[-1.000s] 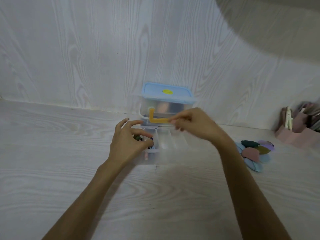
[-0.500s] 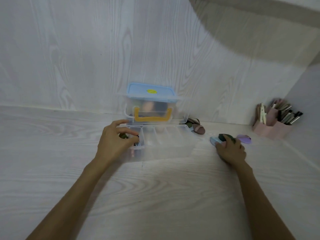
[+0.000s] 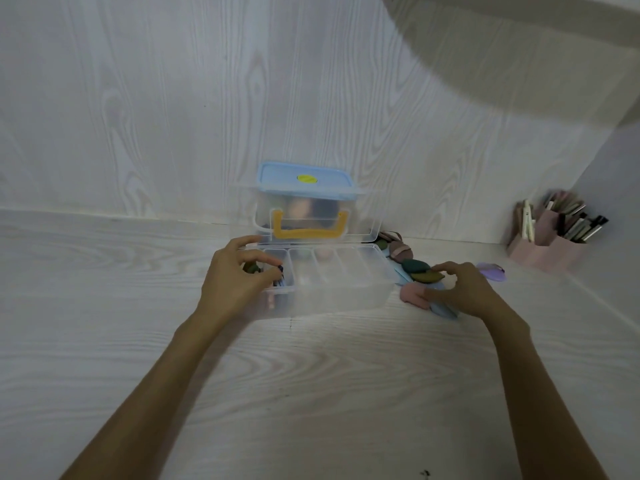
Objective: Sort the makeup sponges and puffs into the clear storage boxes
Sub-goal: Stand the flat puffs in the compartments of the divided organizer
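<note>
Left hand: left hand [image 3: 235,278] hangs over the left end of the clear divided tray [image 3: 341,292], fingers curled, tips pinched at a small dark item in the leftmost compartment; what it is, I cannot tell.
Right hand: right hand [image 3: 465,292] rests on the puffs [image 3: 420,275] just right of the tray, fingers bent, fingertips touching the olive and pink ones; a firm hold cannot be told.
Puffs: loose pile on the tabletop [image 3: 311,393], green, olive, pink, pale blue, touching the tray's right wall; a purple puff [image 3: 491,271] lies just beyond the hand.
Tray: several long compartments, mostly bare, front wall facing the person.
Lidded box: clear box with blue lid [image 3: 304,202] stands directly behind the tray against the wall, yellow handle down its front.
Writing: round yellow sticker [image 3: 307,178] on the lid; any print is too small to read.
Edges: pink holder [image 3: 547,247] with pens sits in the right corner, well apart.
Open room: broad tabletop lies before the tray and to its left.
</note>
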Action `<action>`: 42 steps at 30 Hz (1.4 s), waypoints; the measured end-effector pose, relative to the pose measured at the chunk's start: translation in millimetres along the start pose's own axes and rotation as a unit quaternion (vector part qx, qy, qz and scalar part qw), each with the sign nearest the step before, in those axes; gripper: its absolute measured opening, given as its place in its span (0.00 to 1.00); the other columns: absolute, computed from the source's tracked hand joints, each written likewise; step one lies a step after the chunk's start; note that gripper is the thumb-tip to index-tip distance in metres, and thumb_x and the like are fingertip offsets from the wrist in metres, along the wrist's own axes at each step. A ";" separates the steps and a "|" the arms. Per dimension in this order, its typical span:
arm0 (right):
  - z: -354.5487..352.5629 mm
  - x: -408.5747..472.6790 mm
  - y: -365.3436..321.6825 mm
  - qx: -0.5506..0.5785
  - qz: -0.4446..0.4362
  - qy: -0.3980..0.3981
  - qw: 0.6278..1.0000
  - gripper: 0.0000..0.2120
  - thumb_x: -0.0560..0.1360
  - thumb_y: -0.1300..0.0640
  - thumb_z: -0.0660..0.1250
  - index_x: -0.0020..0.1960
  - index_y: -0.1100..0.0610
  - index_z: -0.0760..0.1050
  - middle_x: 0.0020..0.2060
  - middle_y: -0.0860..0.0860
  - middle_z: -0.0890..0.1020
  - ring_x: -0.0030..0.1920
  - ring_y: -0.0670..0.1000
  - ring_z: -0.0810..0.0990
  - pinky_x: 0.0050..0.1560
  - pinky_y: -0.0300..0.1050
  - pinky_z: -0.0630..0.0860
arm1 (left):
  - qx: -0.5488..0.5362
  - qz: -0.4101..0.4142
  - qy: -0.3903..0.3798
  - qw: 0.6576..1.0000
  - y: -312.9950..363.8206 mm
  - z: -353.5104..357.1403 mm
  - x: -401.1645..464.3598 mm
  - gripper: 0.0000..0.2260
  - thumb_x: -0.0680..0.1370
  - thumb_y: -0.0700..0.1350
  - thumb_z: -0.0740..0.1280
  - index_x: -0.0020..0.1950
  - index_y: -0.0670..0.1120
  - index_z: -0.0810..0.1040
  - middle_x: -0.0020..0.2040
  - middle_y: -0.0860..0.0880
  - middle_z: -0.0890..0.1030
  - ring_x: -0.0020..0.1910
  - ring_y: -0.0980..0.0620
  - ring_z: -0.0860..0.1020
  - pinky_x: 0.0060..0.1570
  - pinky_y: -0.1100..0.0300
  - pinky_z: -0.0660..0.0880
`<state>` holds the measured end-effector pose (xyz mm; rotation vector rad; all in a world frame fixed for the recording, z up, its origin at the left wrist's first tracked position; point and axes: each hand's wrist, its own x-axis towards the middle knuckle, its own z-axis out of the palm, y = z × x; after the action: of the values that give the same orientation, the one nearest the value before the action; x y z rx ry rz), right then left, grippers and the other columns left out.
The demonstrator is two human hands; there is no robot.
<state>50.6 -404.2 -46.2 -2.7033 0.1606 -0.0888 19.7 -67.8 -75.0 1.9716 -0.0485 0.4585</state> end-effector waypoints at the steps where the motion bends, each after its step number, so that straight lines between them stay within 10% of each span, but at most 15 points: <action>1: 2.4 -1.3 2.0 -0.002 -0.015 0.016 1.000 0.24 0.68 0.54 0.75 0.61 0.57 0.77 0.57 0.60 0.76 0.58 0.59 0.75 0.56 0.51 0.72 | 0.002 0.001 -0.001 1.000 0.2 -0.1 -0.1 0.11 0.69 0.39 0.73 0.38 0.56 0.81 0.65 0.51 0.73 0.58 0.59 0.69 0.53 0.65 0.66; 13: 21.4 1.9 -10.1 -0.042 0.078 0.071 0.994 0.20 0.68 0.43 0.72 0.49 0.59 0.79 0.50 0.58 0.78 0.50 0.58 0.76 0.45 0.48 0.73 | -0.026 -0.025 -0.032 0.999 -4.5 -1.0 3.3 0.11 0.73 0.46 0.67 0.37 0.62 0.83 0.62 0.57 0.72 0.60 0.57 0.72 0.58 0.60 0.73; 20: 27.3 -12.2 -25.4 -0.044 0.096 0.075 0.992 0.19 0.69 0.40 0.70 0.40 0.56 0.73 0.44 0.55 0.77 0.46 0.56 0.76 0.43 0.45 0.68 | -0.032 -0.055 0.002 0.998 5.7 -18.7 -1.3 0.11 0.76 0.41 0.65 0.52 0.54 0.82 0.63 0.53 0.76 0.59 0.59 0.70 0.56 0.63 0.64; 23: 26.1 -13.9 -30.2 -0.039 0.094 0.089 0.991 0.19 0.69 0.43 0.70 0.47 0.58 0.74 0.44 0.55 0.76 0.45 0.55 0.74 0.43 0.44 0.67 | 0.110 0.032 0.067 0.991 8.9 -32.5 -3.4 0.14 0.73 0.38 0.66 0.47 0.58 0.82 0.58 0.55 0.79 0.59 0.54 0.74 0.52 0.61 0.68; 29: 25.3 -13.7 -30.5 0.018 0.078 0.080 0.994 0.16 0.67 0.49 0.73 0.29 0.56 0.71 0.29 0.51 0.72 0.35 0.53 0.73 0.32 0.41 0.63 | 0.213 0.163 -0.104 0.958 30.5 -9.1 -9.4 0.16 0.76 0.47 0.58 0.59 0.53 0.80 0.61 0.61 0.76 0.58 0.57 0.73 0.53 0.65 0.65; 33: 15.9 -12.2 -32.8 0.080 0.063 0.056 0.993 0.07 0.72 0.55 0.69 0.43 0.59 0.74 0.43 0.56 0.79 0.43 0.54 0.74 0.42 0.44 0.67 | 0.234 0.150 -0.026 0.960 29.1 11.5 -8.5 0.11 0.76 0.48 0.63 0.56 0.54 0.81 0.58 0.58 0.80 0.54 0.54 0.76 0.47 0.65 0.65; 38: -9.9 -27.8 -67.6 0.235 -0.049 0.145 0.960 0.08 0.70 0.62 0.70 0.49 0.55 0.76 0.37 0.51 0.81 0.43 0.54 0.81 0.46 0.47 0.76 | 0.247 0.096 0.035 0.964 26.6 11.2 -12.3 0.11 0.75 0.45 0.66 0.53 0.54 0.83 0.53 0.53 0.83 0.52 0.51 0.78 0.46 0.61 0.69; 42: -6.7 -33.6 -127.9 0.268 -0.135 0.017 0.954 0.10 0.67 0.61 0.74 0.47 0.54 0.80 0.35 0.53 0.85 0.38 0.50 0.83 0.43 0.46 0.79 | 0.253 0.078 0.012 0.964 22.0 8.2 -9.5 0.12 0.74 0.45 0.65 0.52 0.57 0.83 0.52 0.58 0.83 0.47 0.54 0.78 0.42 0.64 0.68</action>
<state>29.4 -287.4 12.5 -2.1637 -0.2013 -0.2255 8.1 -86.4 -62.2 2.4744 -0.0793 0.6452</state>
